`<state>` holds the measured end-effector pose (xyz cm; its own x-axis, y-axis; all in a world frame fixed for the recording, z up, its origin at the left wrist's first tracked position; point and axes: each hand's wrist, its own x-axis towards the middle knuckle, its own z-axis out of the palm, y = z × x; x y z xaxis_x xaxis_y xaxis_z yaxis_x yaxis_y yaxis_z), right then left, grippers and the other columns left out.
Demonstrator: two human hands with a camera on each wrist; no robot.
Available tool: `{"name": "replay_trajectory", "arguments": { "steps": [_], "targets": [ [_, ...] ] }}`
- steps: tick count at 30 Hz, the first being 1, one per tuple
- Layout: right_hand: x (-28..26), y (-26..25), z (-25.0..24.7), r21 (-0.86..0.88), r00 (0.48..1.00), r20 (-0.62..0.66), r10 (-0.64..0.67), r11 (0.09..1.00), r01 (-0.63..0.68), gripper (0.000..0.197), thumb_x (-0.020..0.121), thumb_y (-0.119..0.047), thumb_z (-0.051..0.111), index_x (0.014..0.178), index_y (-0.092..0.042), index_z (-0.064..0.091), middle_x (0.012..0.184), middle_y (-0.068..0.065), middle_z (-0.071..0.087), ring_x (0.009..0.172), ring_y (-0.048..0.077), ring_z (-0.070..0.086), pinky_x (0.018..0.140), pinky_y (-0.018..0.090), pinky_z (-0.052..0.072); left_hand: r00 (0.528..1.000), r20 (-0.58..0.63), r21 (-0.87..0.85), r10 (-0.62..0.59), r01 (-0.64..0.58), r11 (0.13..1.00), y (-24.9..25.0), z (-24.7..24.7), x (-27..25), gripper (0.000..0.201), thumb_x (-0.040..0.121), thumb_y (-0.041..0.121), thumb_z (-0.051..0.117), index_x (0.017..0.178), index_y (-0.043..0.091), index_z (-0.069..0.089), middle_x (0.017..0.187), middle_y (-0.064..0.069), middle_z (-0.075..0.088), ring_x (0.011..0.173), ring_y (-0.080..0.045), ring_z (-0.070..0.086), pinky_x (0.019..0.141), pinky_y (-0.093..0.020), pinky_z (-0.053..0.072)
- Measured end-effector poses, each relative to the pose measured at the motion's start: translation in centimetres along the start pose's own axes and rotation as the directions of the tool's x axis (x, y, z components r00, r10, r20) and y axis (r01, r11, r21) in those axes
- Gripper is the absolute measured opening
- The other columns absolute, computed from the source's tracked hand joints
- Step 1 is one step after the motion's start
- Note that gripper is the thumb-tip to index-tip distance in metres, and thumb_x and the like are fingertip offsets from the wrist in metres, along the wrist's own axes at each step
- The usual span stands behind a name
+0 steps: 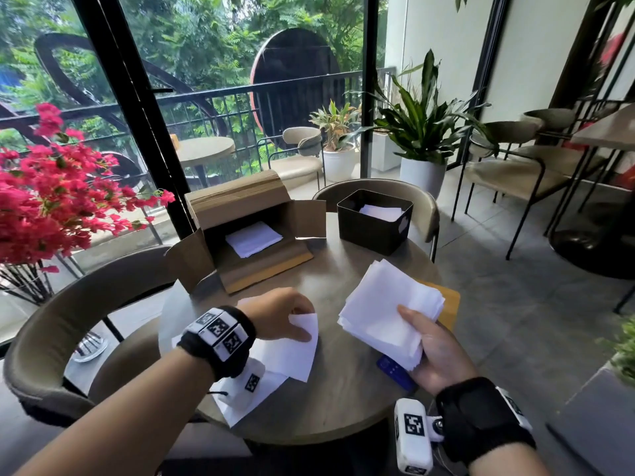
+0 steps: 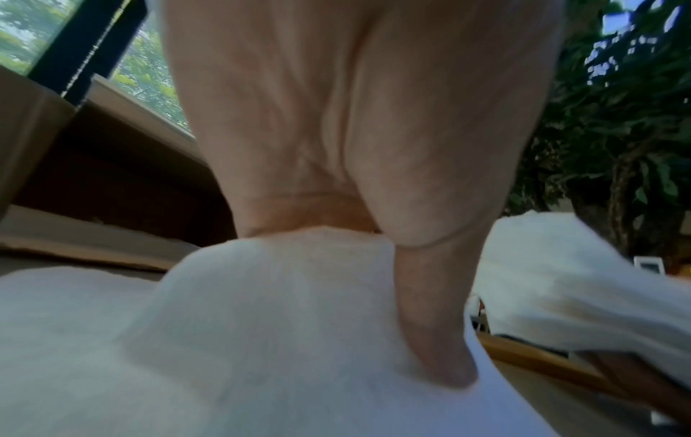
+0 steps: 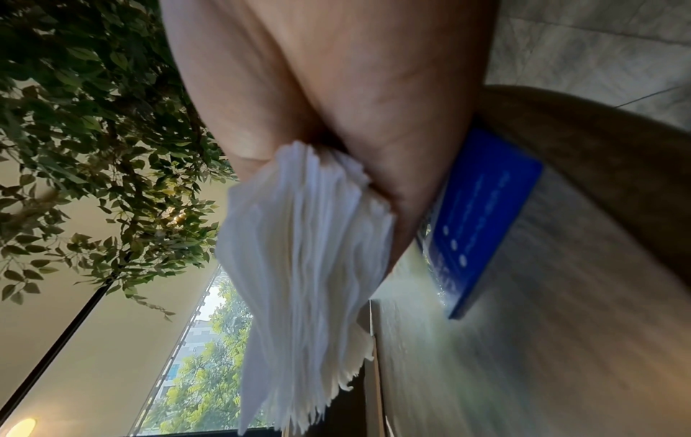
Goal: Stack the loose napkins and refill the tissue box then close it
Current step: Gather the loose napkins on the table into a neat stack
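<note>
My right hand (image 1: pixel 424 341) grips a thick stack of white napkins (image 1: pixel 385 304) above the round table's right side; its layered edges (image 3: pixel 310 266) hang from my fingers in the right wrist view. My left hand (image 1: pixel 285 314) pinches the corner of a loose napkin (image 1: pixel 295 348) lying near the table's front, thumb pressed on that sheet (image 2: pixel 299 325). More loose napkins (image 1: pixel 247 393) lie under my left wrist. A black tissue box (image 1: pixel 374 223) stands open at the back right with white napkins inside.
An open cardboard carton (image 1: pixel 254 231) with napkins inside stands at the table's (image 1: pixel 336 400) back left. A blue card (image 1: pixel 395 371) and a yellow envelope (image 1: pixel 450 304) lie under my right hand. Chairs ring the table; pink flowers (image 1: pixel 51 201) are at left.
</note>
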<state>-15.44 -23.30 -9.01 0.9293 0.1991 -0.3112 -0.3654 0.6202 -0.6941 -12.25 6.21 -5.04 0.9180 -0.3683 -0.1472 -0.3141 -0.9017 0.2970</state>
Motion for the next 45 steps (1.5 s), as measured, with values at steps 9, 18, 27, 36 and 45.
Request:
{"name": "replay_trajectory", "arguments": {
  "steps": [9,18,27,36,45],
  "targets": [
    [0.1,-0.3,0.7,-0.057,1.0,-0.015,-0.005,0.998,0.004,0.032,0.101,-0.016,0.063,0.132,-0.007,0.067,0.12,0.015,0.079,0.099,0.029,0.079,0.088,0.043,0.058,0.953,0.011,-0.052,0.304,-0.303,0.952,3.3,-6.1,-2.5,0.039,0.098,0.037,0.063,0.081,0.002,0.059,0.074,-0.014,0.046,0.066,-0.009,0.032,0.061,-0.033,0.037],
    [0.1,-0.3,1.0,-0.072,0.996,0.047,0.076,0.995,-0.073,0.041,0.106,-0.024,0.053,0.144,-0.011,0.062,0.135,0.018,0.071,0.128,0.038,0.066,0.117,0.058,0.044,0.924,-0.067,0.049,0.376,-0.373,0.926,11.6,-7.1,4.9,0.037,0.091,0.034,0.072,0.069,0.008,0.057,0.065,0.0,0.049,0.064,-0.019,0.04,0.058,-0.025,0.036],
    [-0.5,-1.2,1.2,0.032,0.994,0.114,0.0,0.999,-0.004,0.054,0.112,-0.052,0.027,0.142,-0.029,0.065,0.143,0.013,0.068,0.131,0.033,0.064,0.115,0.05,0.044,0.955,-0.012,0.06,0.297,-0.296,0.953,14.2,-4.6,9.8,0.028,0.084,0.037,0.079,0.07,0.025,0.058,0.064,0.008,0.052,0.064,-0.016,0.048,0.061,-0.028,0.036],
    [0.1,-0.4,0.5,-0.045,0.996,0.082,0.046,0.998,-0.042,0.051,0.086,-0.019,0.069,0.135,-0.006,0.066,0.123,0.024,0.075,0.104,0.033,0.077,0.082,0.043,0.065,0.954,-0.011,0.027,0.298,-0.298,0.954,14.8,-3.9,10.0,0.031,0.08,0.04,0.081,0.061,0.031,0.058,0.073,0.003,0.066,0.064,-0.013,0.056,0.059,-0.026,0.044],
    [0.1,-0.6,0.5,-0.004,0.988,0.139,0.064,0.998,-0.064,0.041,0.096,-0.015,0.066,0.134,-0.001,0.066,0.126,0.025,0.074,0.107,0.036,0.076,0.085,0.044,0.064,0.964,-0.142,0.0,0.225,-0.227,0.974,15.2,-2.4,9.2,0.027,0.076,0.049,0.081,0.069,0.03,0.062,0.074,0.011,0.061,0.074,-0.014,0.058,0.063,-0.026,0.037]
  ]
}}
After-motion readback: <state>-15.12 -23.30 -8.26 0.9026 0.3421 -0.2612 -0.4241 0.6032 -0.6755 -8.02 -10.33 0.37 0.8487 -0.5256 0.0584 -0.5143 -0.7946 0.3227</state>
